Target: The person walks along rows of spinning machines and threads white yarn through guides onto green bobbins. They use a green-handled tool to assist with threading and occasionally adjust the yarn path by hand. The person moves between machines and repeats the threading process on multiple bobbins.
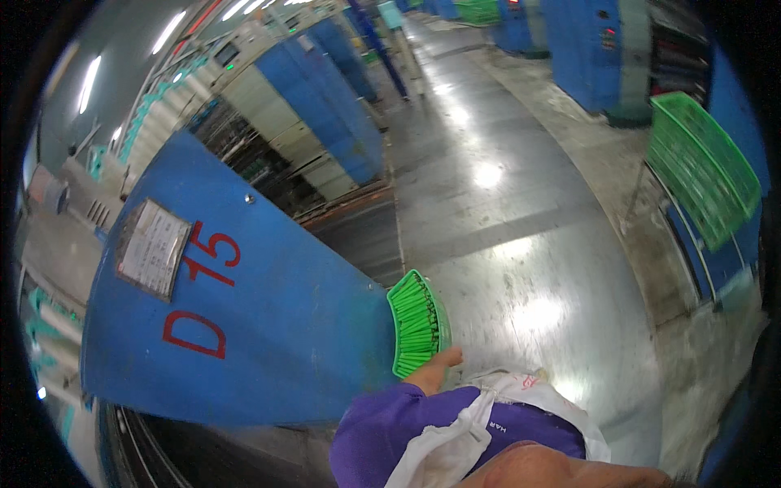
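A green plastic basket (442,320) is beside the blue machine panel, at the middle of the head view. Several slim green tubes (416,325) lie in it side by side, with dark ends along one edge. My left hand (439,366) reaches out from a purple sleeve and is closed at the basket's near rim; some of its fingers are hidden. What bears the basket from below does not show. My right hand is out of view.
At left a blue machine end panel (285,325) carries red painted marks and a paper sheet in a clear sleeve (153,248). A shiny grey walkway (504,195) runs away between machine rows. Another green basket (704,167) stands on a frame at right.
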